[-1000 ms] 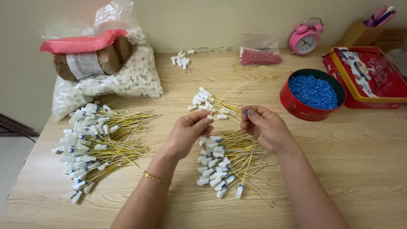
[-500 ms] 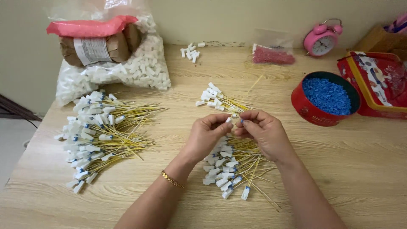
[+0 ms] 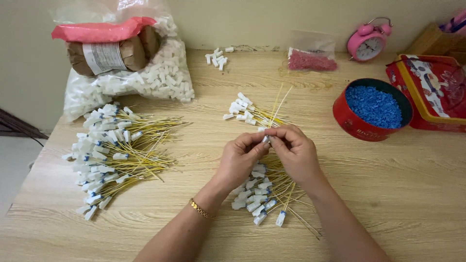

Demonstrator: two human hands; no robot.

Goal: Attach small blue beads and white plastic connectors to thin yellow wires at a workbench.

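In the head view, the left hand (image 3: 241, 157) and right hand (image 3: 293, 151) meet at table centre, fingertips of both pinched on one small white plastic connector on a thin yellow wire (image 3: 265, 139). A small heap of finished wires (image 3: 259, 194) lies at six o'clock, the round red tin of blue beads (image 3: 373, 107) at two o'clock. The tiny piece could slip and vanish into that heap, judging by the light pinch.

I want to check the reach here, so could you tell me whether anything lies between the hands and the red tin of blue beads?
Nothing visible does: bare table separates the right hand from the red tin.
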